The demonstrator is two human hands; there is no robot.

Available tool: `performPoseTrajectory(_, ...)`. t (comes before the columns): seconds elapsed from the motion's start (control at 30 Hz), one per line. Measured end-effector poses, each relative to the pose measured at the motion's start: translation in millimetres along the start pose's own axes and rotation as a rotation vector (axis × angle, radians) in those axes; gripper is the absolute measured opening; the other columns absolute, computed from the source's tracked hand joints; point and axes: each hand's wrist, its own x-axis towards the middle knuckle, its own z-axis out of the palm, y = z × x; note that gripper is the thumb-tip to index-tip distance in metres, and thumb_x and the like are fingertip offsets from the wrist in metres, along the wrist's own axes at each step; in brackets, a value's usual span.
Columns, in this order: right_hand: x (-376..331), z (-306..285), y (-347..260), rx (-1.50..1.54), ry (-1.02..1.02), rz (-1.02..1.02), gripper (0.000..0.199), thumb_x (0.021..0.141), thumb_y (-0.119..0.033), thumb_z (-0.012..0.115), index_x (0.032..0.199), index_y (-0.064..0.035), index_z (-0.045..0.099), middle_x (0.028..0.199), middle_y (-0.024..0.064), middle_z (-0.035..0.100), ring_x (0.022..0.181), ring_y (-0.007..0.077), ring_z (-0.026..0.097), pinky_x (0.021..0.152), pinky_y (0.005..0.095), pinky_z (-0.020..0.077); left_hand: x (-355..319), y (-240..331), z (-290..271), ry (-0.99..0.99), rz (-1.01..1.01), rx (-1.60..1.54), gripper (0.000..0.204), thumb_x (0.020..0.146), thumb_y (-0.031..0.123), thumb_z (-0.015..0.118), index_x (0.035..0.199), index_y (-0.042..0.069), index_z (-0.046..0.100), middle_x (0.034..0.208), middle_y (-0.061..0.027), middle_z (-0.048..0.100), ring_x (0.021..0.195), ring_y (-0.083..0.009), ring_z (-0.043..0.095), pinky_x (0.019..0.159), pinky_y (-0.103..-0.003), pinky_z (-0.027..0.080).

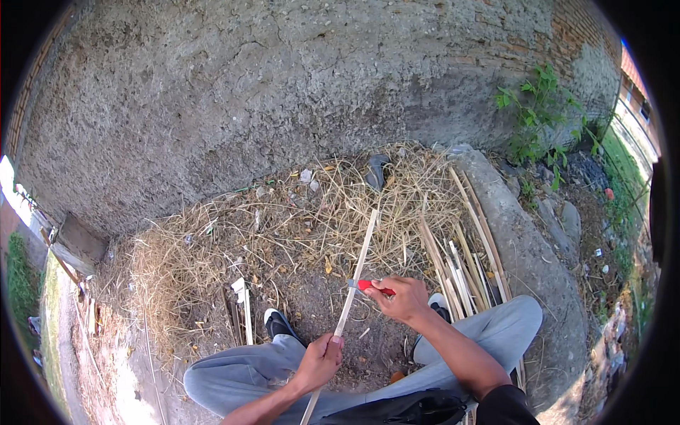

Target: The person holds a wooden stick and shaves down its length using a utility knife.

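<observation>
Before plastered wall (283, 85) | left hand (320, 360) grips bamboo strip (358, 269) | right hand (404, 297) grips red-handled knife (372, 286) | split slats (464, 262) right

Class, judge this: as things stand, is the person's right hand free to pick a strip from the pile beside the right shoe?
Probably not: the right hand is shut on a red-handled knife, though the strip pile lies unblocked.

My left grip (320, 360) is curled shut low between my knees, forearm coming up from the lower edge, while my right grip (404, 297) is closed higher up and ahead, wrist bent, its bare forearm slanting back toward my right side.
</observation>
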Motion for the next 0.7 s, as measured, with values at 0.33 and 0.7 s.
performPoseTrajectory(0.33, 34.9, -73.0, 108.2, -0.209, 0.09, 0.575, 0.033, 0.086, -0.039, 0.07, 0.082, -0.0059, 0.068, 0.062, 0.0121, 0.064, 0.054, 0.0266, 0.063, 0.052, 0.0392, 0.0461, -21.6, -35.1, 4.0, -0.087, 0.107, 0.198, 0.027, 0.105, 0.026, 0.038, 0.092, 0.005, 0.048, 0.061, 0.0031, 0.038, 0.044, -0.0052, 0.035, 0.038, -0.024, 0.027)
performPoseTrajectory(0.7, 6.9, -25.2, -0.7, 0.077, -0.017, 0.123, 0.027, 0.083, -0.031, 0.075, 0.077, -0.0061, 0.066, 0.064, 0.0056, 0.065, 0.049, 0.0183, 0.059, 0.047, 0.0299, 0.0436, 8.7, 4.0, -12.9, -0.056, -0.229, -0.174, 0.029, 0.105, 0.029, 0.039, 0.09, 0.006, 0.049, 0.061, 0.0032, 0.039, 0.045, -0.0045, 0.035, 0.037, -0.024, 0.028)
